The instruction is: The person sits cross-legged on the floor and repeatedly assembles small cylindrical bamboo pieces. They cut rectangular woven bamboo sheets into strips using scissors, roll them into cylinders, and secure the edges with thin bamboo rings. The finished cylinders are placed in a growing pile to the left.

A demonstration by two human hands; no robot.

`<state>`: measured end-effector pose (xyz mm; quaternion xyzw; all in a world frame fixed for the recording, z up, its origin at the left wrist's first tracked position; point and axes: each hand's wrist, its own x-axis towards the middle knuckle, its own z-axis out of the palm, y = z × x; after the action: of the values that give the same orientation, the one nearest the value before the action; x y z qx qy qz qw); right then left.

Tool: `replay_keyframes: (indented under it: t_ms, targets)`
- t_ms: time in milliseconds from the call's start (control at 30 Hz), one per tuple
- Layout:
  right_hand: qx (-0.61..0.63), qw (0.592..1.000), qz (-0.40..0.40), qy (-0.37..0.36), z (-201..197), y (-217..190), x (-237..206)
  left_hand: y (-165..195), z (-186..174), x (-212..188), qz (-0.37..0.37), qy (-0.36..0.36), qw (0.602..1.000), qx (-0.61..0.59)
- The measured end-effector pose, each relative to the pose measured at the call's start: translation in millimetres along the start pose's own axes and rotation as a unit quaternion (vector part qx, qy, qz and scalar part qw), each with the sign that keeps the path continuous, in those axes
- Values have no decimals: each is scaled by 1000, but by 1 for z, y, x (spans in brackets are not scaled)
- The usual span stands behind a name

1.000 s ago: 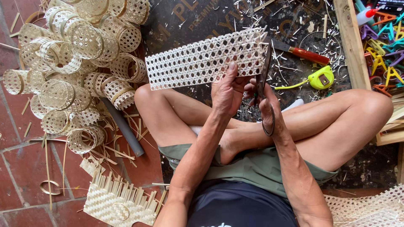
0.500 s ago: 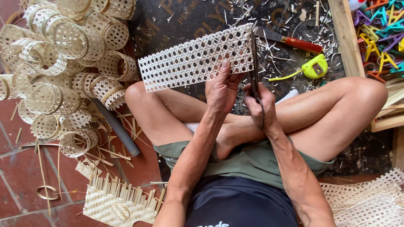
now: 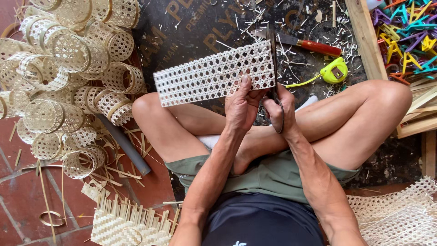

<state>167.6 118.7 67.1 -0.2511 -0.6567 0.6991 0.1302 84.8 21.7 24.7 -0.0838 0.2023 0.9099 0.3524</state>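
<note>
— What's under you there?

— A red tiled floor (image 3: 27,191), with a dark printed board (image 3: 191,36) ahead of my crossed legs, littered with cane offcuts.

— And your hands?

— My left hand (image 3: 240,105) has its grip pinched on the lower edge of the woven cane strip (image 3: 214,74), thumb on its face, holding it up over my knees. My right hand (image 3: 278,109) is closed through the loops of the scissors (image 3: 274,68), whose blades stand along the strip's right end, at three o'clock of it.

— What could go wrong?

— I'd say the cut could wander across the open weave if the strip tilts in my pinch, leaving a ragged end. My left fingers sit close to the blades, too.

— Any containers?

— At one o'clock a wooden tray (image 3: 364,41) holds coloured plastic clips (image 3: 409,41). At ten o'clock lies a heap of woven cane rings (image 3: 68,77), all hollow. A yellow tape measure (image 3: 336,72) and a red-handled knife (image 3: 309,44) lie on the board.
</note>
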Motion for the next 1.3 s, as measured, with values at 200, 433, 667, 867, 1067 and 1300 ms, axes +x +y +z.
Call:
replay_keyframes:
  t_ms: [200, 433, 667, 867, 1067, 1300]
  targets:
    - [-71, 996, -45, 39, -12, 22, 16, -6, 2, 6, 11, -12, 1000, 13]
    - [-495, 863, -73, 77, -35, 39, 70, 17, 9, 26, 9, -54, 992, 115]
    - [-632, 772, 32, -60, -9, -5, 62, 89, -6, 13, -48, -76, 977, 195]
    - [-95, 940, -294, -148, -8, -60, 23, 108, 0, -29, -132, -131, 976, 113]
    - [-199, 857, -382, -284, -20, -93, 7, 98, -5, -39, -215, -37, 972, -82]
    - [-115, 893, -310, -304, -37, -83, -34, 111, -40, 8, -88, -41, 992, 82]
